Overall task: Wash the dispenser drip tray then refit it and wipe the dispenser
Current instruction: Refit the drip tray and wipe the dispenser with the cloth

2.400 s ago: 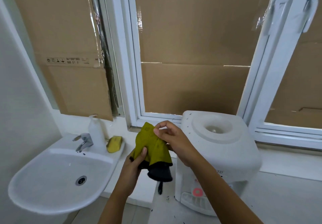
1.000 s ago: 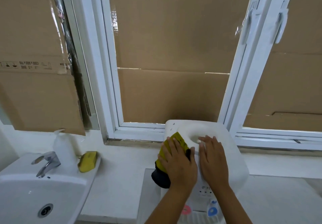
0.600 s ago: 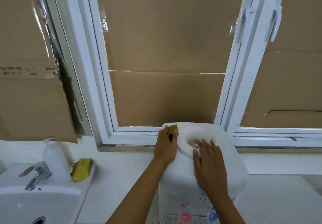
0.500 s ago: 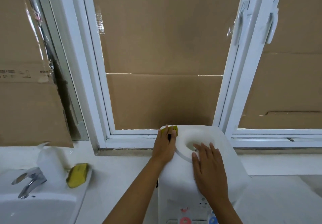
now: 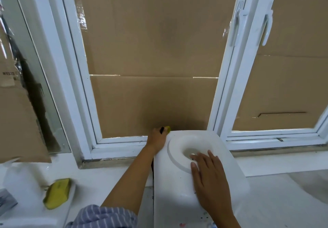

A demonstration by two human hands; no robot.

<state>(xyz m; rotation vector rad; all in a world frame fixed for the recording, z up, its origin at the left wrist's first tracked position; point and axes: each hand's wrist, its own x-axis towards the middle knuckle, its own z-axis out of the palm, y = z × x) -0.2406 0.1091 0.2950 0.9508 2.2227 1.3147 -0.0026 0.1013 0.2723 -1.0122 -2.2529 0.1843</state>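
Both hands work on the white plastic water dispenser point(image 5: 179, 188), which stands on the white bench point(image 5: 113, 178) below the cardboard-covered window point(image 5: 150, 59). The left hand point(image 5: 158, 140) reaches to the dispenser's far left corner and is curled around a yellow-green cleaning cloth point(image 5: 167, 128), of which only a small tip shows past the fingers (the rest is hidden behind the hand and the corner). The right hand point(image 5: 210, 180) lies flat on the dispenser's top with fingers straight and spread, fingertips at the near edge of the round bottle recess point(image 5: 190, 150); it holds nothing and seems to steady the unit. The drip tray itself cannot be made out, since the dispenser's front is cut off at the bottom edge. Judging by the task, the wiping step is under way. The unwiped top and right side lie to the right of the cloth and towards the person, so the left hand, already carrying the cloth, is the one placed to sweep back along the top. A yellow sponge point(image 5: 56, 193) lies on the bench well to the left.
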